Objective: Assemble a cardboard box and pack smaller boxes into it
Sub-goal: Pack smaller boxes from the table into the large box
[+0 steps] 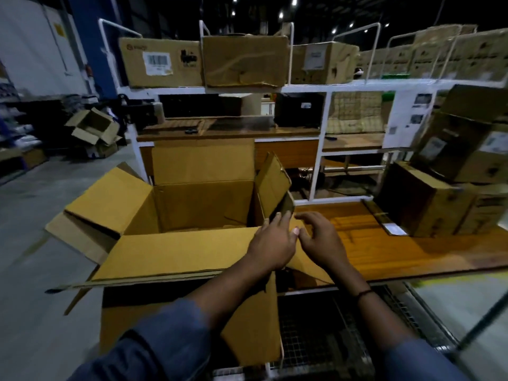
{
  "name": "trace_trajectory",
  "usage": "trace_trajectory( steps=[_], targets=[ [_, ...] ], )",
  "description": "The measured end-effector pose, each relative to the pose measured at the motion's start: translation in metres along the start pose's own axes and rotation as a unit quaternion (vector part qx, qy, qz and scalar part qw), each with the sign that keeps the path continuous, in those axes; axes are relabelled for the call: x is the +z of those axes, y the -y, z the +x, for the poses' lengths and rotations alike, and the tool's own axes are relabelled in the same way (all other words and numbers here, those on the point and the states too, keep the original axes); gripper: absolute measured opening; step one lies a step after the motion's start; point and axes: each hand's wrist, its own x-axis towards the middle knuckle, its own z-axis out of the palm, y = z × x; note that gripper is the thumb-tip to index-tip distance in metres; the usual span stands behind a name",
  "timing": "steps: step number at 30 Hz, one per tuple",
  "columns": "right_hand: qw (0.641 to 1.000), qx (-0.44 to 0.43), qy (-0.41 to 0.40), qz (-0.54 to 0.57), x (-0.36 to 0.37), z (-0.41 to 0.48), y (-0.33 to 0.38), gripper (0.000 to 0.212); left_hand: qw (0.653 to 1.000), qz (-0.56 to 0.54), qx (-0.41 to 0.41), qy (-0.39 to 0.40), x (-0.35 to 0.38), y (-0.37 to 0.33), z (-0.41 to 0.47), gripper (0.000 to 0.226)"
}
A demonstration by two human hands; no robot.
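Big cardboard box [203, 204] sits open at centre-left, right up against the left end of the wooden table [398, 251], w/ its top flaps spread. The far flap [203, 160] stands up, the left flap [110, 199] tilts outward and the near flap [178, 254] lies roughly flat toward me. The right flap [273, 182] is upright and creased. Left hand [272, 248] is at the box's near-right corner, lying on the end of the near flap. Its fingers are straight and reach to the lower edge of the right flap, thumb out to the side, and nothing is gripped as far as I can see. Right hand [321, 243] is just beside it, nearly touching. Its fingers are loosely bent over a cardboard piece lying at the table edge, and I can't tell if they make contact; it holds nothing. Dark band [362, 294] on the right wrist, blue sleeves on both arms. Smaller boxes [428, 204] are stacked at the table's right end, well apart from the hands. More cartons [162, 61] line the top shelf behind. Wire mesh [330, 325] shows below the table edge.
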Motion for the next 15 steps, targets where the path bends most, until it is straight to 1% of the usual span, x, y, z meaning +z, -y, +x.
trace_trajectory(
  steps=[2, 5, 6, 7, 9, 10, 11, 12, 15],
  targets=[
    [0.996, 0.058, -0.07, 0.015, -0.012, 0.005, -0.03, 0.03, 0.998, -0.004, 0.062, 0.021, 0.014, -0.028, 0.032, 0.062],
    [0.99, 0.092, -0.098, 0.036, -0.027, 0.005, -0.042, 0.028, 0.997, -0.026, 0.067, 0.0, 0.02, -0.05, 0.035, 0.062],
    [0.989, 0.104, -0.099, 0.037, -0.03, 0.006, -0.046, 0.027, 0.998, -0.015, 0.063, -0.023, 0.023, -0.055, 0.035, 0.061],
    [0.986, 0.119, -0.111, 0.031, -0.033, 0.007, -0.054, 0.026, 0.995, 0.005, 0.079, -0.061, 0.029, -0.061, 0.04, 0.06],
    [0.98, 0.141, -0.139, 0.005, -0.044, 0.007, -0.073, 0.024, 0.98, 0.023, 0.143, -0.136, 0.041, -0.074, 0.049, 0.062],
    [0.977, 0.148, -0.151, -0.008, -0.052, 0.008, -0.083, 0.023, 0.972, 0.004, 0.18, -0.149, 0.045, -0.084, 0.056, 0.063],
    [0.974, 0.159, -0.16, -0.019, -0.06, 0.01, -0.093, 0.023, 0.969, -0.027, 0.201, -0.138, 0.049, -0.094, 0.065, 0.061],
    [0.969, 0.177, -0.17, -0.031, -0.068, 0.011, -0.1, 0.024, 0.971, -0.056, 0.206, -0.11, 0.055, -0.103, 0.075, 0.058],
    [0.952, 0.217, -0.208, -0.064, -0.081, 0.014, -0.12, 0.023, 0.981, -0.127, 0.146, -0.013, 0.069, -0.119, 0.098, 0.056]
  ],
)
